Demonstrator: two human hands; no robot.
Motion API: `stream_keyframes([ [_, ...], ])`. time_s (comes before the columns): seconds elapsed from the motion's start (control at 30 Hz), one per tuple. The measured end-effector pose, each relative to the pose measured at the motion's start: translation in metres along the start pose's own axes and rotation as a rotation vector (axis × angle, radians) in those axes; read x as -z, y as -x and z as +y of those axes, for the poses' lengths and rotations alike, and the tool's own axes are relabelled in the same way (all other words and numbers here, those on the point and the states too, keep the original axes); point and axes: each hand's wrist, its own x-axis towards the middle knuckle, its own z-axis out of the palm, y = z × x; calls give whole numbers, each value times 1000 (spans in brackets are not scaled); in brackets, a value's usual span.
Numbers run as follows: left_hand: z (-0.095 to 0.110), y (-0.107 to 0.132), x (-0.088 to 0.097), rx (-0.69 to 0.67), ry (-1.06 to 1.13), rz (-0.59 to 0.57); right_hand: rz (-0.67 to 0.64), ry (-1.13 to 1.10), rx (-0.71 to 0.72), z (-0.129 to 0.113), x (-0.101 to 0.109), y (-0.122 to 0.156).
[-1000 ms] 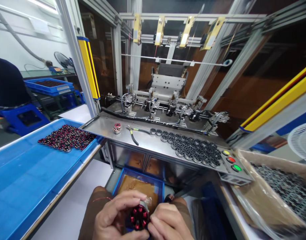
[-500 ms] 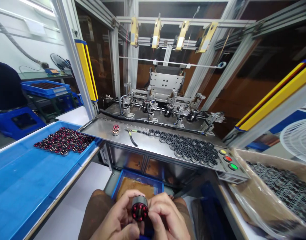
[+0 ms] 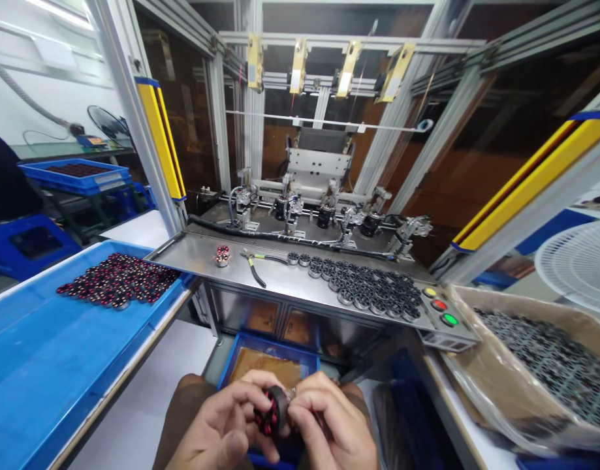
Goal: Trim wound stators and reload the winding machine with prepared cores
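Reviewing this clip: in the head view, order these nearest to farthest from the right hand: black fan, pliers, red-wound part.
From the right hand:
1. Red-wound part: immediately left, in the left hand.
2. Pliers: ahead, on the metal table.
3. Black fan: far left, in the background.

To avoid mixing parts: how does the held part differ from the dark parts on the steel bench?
The held part shows red inside; the dark parts show black and grey, no red. The held part is tilted, in the left hand; the dark parts lie flat on the steel bench. Both are round.
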Motion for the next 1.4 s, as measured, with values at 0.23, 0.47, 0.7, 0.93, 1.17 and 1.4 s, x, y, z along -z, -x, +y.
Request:
stream_keyframes([
  [0.23,0,0,-5,-91,108,134,-3,-46,51,-3,1,-6],
  [0.47,-16,-4,0,179,117,-49,-57,90,203,-1,4,-4],
  [0.7,-19,-1,-2,5,-1,-5,68,20,67,-3,-2,4],
  [0.93,-13,0,-5,-533,-544,99,-30,-555,-465,9,-9,20],
  [1.17,-5,3,-7,-594,-727,130,85,-935,-805,4,-23,21],
  [1.4,-5,3,-5,-543,-678,137,107,-960,-843,0,-25,19],
])
